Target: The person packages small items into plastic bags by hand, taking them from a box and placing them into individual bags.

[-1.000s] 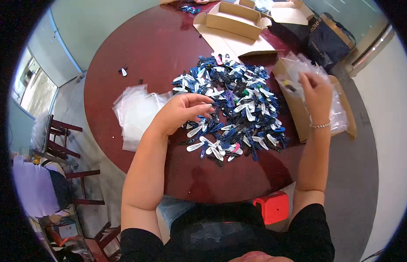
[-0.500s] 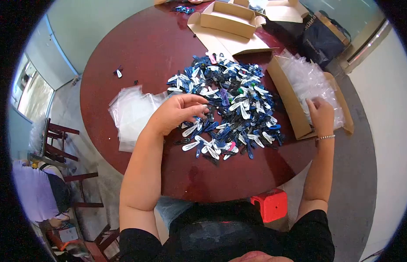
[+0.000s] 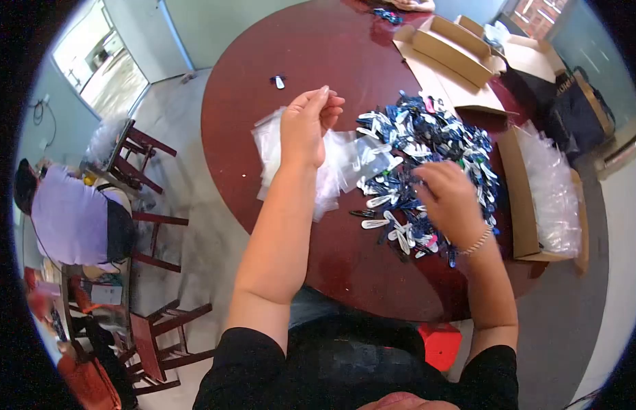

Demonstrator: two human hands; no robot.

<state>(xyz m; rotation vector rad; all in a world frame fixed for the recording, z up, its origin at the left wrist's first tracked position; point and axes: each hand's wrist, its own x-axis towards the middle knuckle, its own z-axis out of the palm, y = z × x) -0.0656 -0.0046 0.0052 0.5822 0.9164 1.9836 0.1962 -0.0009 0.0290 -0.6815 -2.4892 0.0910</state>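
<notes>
A heap of snap hair clips [image 3: 400, 140], mostly white, blue and black, covers the right half of the round dark red table. My right hand [image 3: 454, 198] is over its near side, fingers bent together around what looks like a dark hair clip, slightly blurred. My left hand [image 3: 306, 130] is raised above a stack of clear plastic bags [image 3: 269, 147], left of the heap. Its fingers are curled in towards the thumb; whatever they may hold cannot be made out. One clear bag [image 3: 369, 160] reaches from the stack over the heap's left edge.
An open cardboard box [image 3: 519, 198] full of clear plastic bags [image 3: 550, 184] stands at the right. Cardboard trays [image 3: 451, 51] lie at the back. A lone clip [image 3: 280, 83] sits far left. A red stool [image 3: 441, 345] is below the table. A person [image 3: 75, 212] sits at the left.
My right hand has moved left from the box of bags to the clip heap. My left hand has left the heap and risen above the bag stack. The view has swung left.
</notes>
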